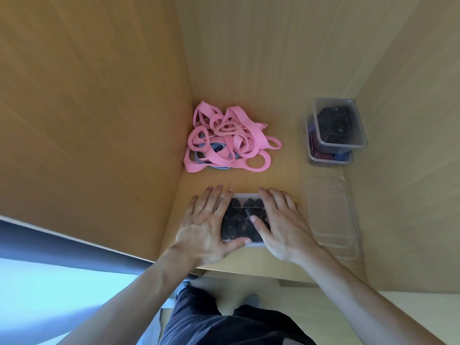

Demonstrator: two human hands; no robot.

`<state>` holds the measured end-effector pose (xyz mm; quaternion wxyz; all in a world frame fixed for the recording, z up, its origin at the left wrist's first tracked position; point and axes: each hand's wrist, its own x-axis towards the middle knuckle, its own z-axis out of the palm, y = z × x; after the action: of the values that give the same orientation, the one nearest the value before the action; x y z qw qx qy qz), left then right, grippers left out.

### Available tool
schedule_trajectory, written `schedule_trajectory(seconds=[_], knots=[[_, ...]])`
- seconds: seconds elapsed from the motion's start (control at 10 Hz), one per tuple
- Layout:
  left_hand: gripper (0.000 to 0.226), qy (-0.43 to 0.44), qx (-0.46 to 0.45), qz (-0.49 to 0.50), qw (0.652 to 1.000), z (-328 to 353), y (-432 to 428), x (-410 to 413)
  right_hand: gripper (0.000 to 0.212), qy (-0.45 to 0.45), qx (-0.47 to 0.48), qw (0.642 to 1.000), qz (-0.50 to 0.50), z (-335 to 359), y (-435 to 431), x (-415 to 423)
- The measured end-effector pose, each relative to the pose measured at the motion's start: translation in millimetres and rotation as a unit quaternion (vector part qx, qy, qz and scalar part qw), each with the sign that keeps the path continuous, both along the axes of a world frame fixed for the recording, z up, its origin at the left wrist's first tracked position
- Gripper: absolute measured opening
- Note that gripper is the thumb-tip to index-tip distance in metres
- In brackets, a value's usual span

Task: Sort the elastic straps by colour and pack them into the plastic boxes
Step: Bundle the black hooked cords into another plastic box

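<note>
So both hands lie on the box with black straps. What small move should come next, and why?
Probably press the lid down firmly to close it: left hand and right hand lie flat on the box, it looks full, and the pink straps wait unsorted.

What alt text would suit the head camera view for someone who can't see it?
The left hand and right hand press flat on a plastic box of black straps. Behind it lies a pile of pink straps with some blue beneath; at right are two stacked boxes of straps and empty clear containers.
</note>
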<state>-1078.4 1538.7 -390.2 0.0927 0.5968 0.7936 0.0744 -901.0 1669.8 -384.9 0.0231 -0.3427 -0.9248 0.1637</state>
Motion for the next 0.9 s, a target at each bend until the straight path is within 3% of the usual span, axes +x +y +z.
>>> schedule_trajectory(seconds=[0.1, 0.5, 0.7, 0.9], knots=[[0.117, 0.004, 0.008, -0.013, 1.0, 1, 1, 0, 0.084, -0.034, 0.06, 0.997, 0.03, 0, -1, -2], [0.132, -0.143, -0.001, -0.053, 0.988, 8, 0, -20, 0.108, -0.077, 0.08, 0.968, 0.224, 9, 16, 7], [0.141, -0.214, -0.002, -0.022, 0.976, 19, -8, -22, 0.102, 0.003, -0.007, 0.981, 0.193, 17, 15, 1], [0.13, -0.272, 0.018, 0.029, 0.962, 29, -4, -18, 0.098, 0.05, -0.04, 0.987, 0.151, 20, 16, 5]])
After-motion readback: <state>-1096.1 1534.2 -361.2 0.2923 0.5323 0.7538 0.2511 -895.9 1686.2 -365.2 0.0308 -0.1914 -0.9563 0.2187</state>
